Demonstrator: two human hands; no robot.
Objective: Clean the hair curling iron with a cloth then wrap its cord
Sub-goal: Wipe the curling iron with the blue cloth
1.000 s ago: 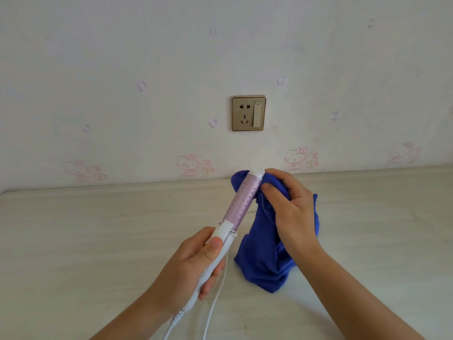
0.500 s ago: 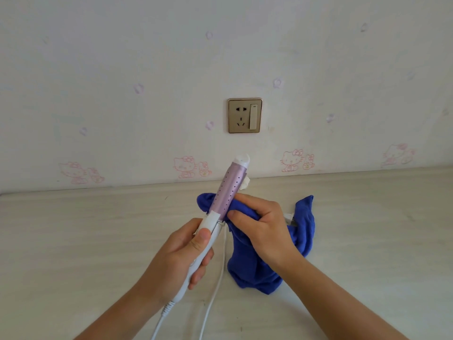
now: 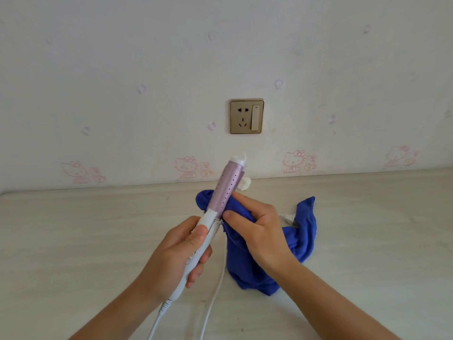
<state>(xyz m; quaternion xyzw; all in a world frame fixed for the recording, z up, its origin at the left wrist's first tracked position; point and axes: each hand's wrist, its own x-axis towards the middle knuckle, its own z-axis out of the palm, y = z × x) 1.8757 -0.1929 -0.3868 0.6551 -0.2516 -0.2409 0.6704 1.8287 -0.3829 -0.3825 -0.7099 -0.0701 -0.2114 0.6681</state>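
Pale woodgrain table; fuzzy blue cloth around perforated barrel.

Your right hand has slid the blue cloth down the curling iron — a second ago it was pinched up at the white tip, half a second ago near the base, and now it sits at the bottom of the purple barrel against the white handle joint. Most of the barrel is bare now. The far corner of the cloth has swung out to the right and stands up, uncovering the plug on the table behind your hand. A white crumpled bit now shows behind the barrel — it was hidden a second ago.
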